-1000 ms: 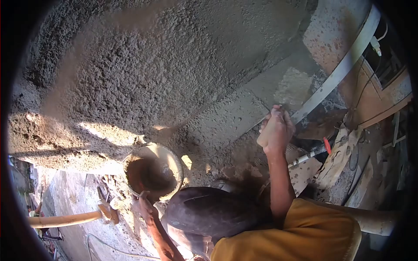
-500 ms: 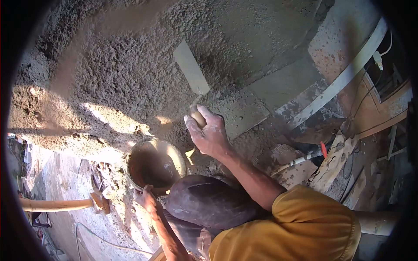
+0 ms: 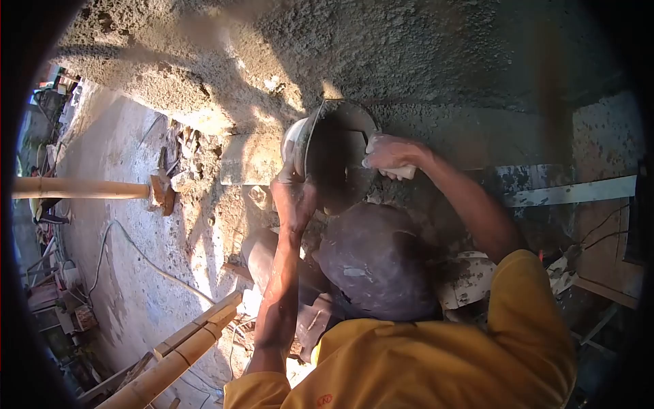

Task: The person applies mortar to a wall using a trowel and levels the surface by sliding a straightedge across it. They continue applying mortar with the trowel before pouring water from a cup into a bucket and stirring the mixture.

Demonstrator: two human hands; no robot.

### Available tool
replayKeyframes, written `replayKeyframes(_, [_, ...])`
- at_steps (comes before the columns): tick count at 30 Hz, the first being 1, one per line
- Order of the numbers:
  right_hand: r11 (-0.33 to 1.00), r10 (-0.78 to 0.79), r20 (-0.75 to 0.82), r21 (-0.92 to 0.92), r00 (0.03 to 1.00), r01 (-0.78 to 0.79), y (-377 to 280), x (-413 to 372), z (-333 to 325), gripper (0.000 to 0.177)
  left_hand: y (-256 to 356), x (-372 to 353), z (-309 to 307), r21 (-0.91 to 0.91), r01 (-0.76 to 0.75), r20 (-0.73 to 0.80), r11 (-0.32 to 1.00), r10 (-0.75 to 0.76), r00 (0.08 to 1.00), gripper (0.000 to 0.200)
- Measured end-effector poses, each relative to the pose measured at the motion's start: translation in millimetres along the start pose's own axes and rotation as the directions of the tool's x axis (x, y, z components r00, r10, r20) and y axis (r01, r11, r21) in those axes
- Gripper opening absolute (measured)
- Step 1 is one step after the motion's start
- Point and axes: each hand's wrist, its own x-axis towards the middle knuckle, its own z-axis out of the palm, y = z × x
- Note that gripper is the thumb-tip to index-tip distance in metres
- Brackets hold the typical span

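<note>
At the far left a bamboo pole (image 3: 75, 187) lies level and ends in a wooden block (image 3: 162, 193) against the crumbled lower edge of the rough plastered wall (image 3: 409, 48). Below it a cable (image 3: 136, 253) trails over open ground, and two more poles (image 3: 184, 347) slant across the bottom corner. The left hand (image 3: 293, 198) is raised at the wall's foot, with its fingers clenched on the near rim of the mortar pan (image 3: 337, 153). The pan is tipped on edge close to the wall, its dark inside turned toward the right hand (image 3: 390, 153). That hand is fisted round a pale trowel handle (image 3: 403, 172) at the pan's right rim; the blade is lost in shadow. A bent knee (image 3: 378, 262) crowds just beneath the pan. Further right a pale strip (image 3: 572, 192) crosses the wall — little room there.
</note>
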Motion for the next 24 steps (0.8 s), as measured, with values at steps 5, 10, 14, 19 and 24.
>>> replayKeyframes(5, [0.67, -0.024, 0.243, 0.724, 0.97, -0.165, 31.9, -18.7, 32.2, 0.027, 7.8, -9.3, 5.9, -0.075, 0.014, -0.008, 0.997, -0.015, 1.0, 0.045])
replayKeyframes(10, [0.46, -0.173, 0.039, 0.887, 0.984, 0.045, 37.7, -39.2, 80.4, 0.026, -9.7, -11.4, 7.4, -0.396, 0.057, -0.074, 0.916, -0.094, 0.993, 0.041])
replayKeyframes(14, [0.28, -0.175, -0.211, 0.926, 0.962, 0.254, 27.9, -61.1, 94.2, 0.026, -19.2, 2.1, 9.5, -0.494, 0.156, -0.035, 0.855, -0.198, 0.98, 0.039])
replayKeyframes(19, [-0.184, -0.153, -0.461, 0.882, 0.874, 0.433, 20.2, -96.9, 76.2, 0.027, -54.6, 19.3, 7.7, -0.556, 0.124, -0.105, 0.822, -0.218, 0.97, 0.046])
replayKeyframes(24, [-0.337, 0.203, -0.73, 0.573, 0.652, 0.747, 30.6, -138.1, 33.8, 0.031, -60.5, 31.6, -25.2, -0.499, 0.152, -0.119, 0.853, -0.242, 0.963, 0.051])
